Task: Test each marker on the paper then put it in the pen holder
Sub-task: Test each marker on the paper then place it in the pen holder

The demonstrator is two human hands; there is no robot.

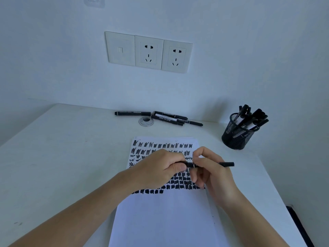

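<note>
Head view: we log the left hand (161,168) curled round one end of a slim black marker (227,164), the right hand (211,168) pinching it further along. The tip is hidden; capped or not, we cannot tell. The marker lies level above the scribbled white paper (163,220). A round black mesh pen holder (236,138) stands on the counter (71,157), far right.

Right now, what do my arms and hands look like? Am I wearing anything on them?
Both are bare. The left hand and right hand wear no glove, and no ring is visible on the fingers that show. The left forearm and right forearm are uncovered up to the frame edge: no sleeve, watch or bracelet in view.
</note>
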